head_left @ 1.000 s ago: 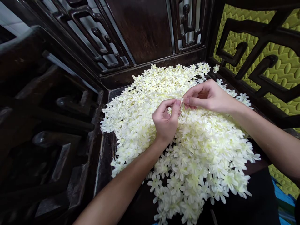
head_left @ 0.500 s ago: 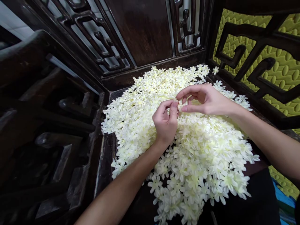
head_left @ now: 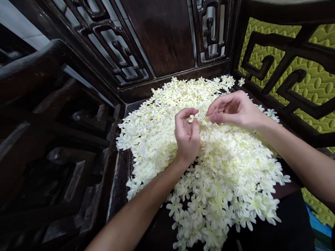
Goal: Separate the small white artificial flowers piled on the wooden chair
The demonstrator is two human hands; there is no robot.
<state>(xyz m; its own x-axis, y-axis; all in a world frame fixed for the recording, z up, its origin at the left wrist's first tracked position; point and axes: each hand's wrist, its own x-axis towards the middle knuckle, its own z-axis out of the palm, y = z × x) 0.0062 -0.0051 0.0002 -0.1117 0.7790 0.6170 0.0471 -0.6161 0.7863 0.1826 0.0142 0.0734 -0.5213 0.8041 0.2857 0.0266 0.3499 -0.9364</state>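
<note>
A heap of small white artificial flowers (head_left: 154,139) with pale yellow centres lies beneath both my hands. My left hand (head_left: 187,139) is curled above the middle of the heap, its thumb and forefinger on either side of one small flower (head_left: 193,118); a short yellowish stem points into the palm. To the right, my right hand (head_left: 235,109) has thumb and forefinger drawn together. Whatever may be between those fingertips is too small to make out. A narrow gap separates the two hands.
The flowers lie on a dark wooden seat with a carved back panel (head_left: 164,38). Dark openwork armrests stand at left (head_left: 65,157) and right (head_left: 290,48). Beyond the right one is a yellow-green textured surface (head_left: 311,76). One loose flower (head_left: 241,82) sits at the back right.
My hands have parted slightly, the right one shifting right. The left thumb and forefinger have spread, so the small flower between them now shows. The right thumb and forefinger have come closer together.
</note>
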